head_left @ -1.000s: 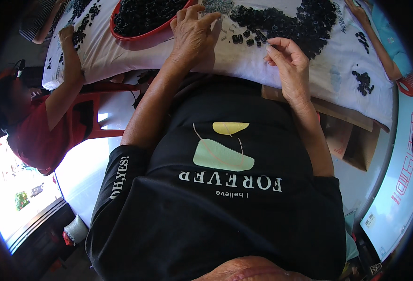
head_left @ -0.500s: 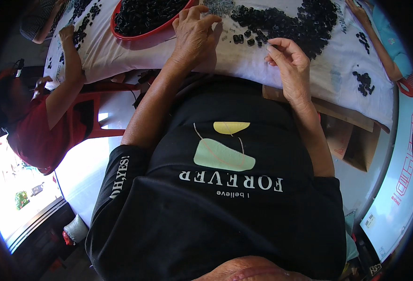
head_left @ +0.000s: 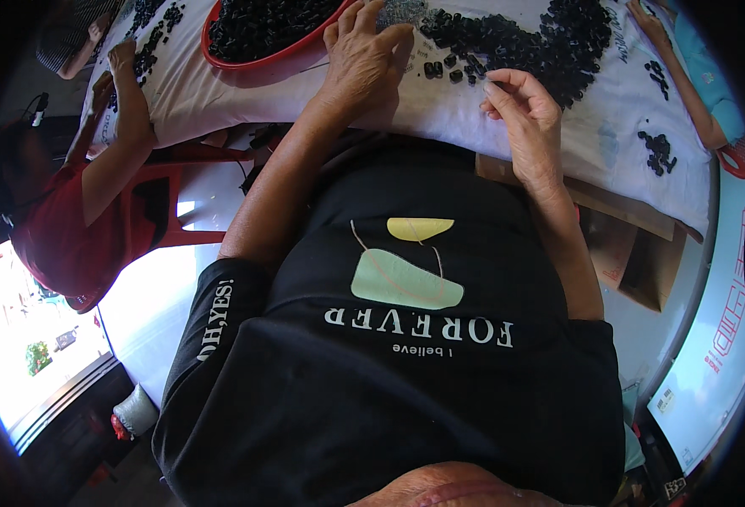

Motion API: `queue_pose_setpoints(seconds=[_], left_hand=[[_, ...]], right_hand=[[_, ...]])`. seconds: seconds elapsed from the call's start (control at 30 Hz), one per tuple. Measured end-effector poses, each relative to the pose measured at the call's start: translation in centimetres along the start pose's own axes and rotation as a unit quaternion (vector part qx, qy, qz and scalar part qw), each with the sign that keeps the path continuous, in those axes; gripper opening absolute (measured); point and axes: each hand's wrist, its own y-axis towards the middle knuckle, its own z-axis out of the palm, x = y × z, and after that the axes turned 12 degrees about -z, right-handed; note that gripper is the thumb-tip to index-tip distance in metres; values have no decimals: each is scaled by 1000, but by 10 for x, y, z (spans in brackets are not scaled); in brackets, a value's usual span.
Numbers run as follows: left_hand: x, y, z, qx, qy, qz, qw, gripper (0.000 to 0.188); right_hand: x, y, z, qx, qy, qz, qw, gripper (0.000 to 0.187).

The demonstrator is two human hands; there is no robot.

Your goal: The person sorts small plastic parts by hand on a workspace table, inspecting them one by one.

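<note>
My left hand (head_left: pixel 361 61) reaches over the cloth-covered table between a red basin and a heap of tiny, shiny clear or metallic pieces (head_left: pixel 401 12). Its fingers are apart and bent down, and nothing shows in them. At the table's near side my right hand (head_left: pixel 526 118) is closed in a pinch of thumb and forefinger; whatever is between the tips is too small to make out. Just beyond it spreads a large pile of small black plastic parts (head_left: pixel 550 59). A few black parts (head_left: pixel 434 70) lie loose between my hands.
The red basin (head_left: pixel 275 64), full of black parts, stands at the far left. A person in red (head_left: pixel 60 228) works at the left, another in teal (head_left: pixel 706 76) at the right. Small groups of black parts (head_left: pixel 658 154) lie at the right. A cardboard box (head_left: pixel 643 262) sits below the table.
My left hand has shifted slightly farther out and right, toward the shiny heap. My right hand keeps its pinch nearly in place. At the left, the co-worker's second hand has moved to the table.
</note>
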Motion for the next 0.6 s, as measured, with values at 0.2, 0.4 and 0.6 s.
queue_pose_setpoints(seconds=[0.2,0.4,0.6], left_hand=[[6,0,6,-20,-55,10,998,24],[9,-1,2,-22,-71,11,997,25],[-4,0,-10,-23,-65,25,997,22]], right_hand=[[1,1,0,1,-1,6,1000,15],[2,0,1,-3,11,5,1000,15],[0,-1,-1,-3,7,-1,1000,15]])
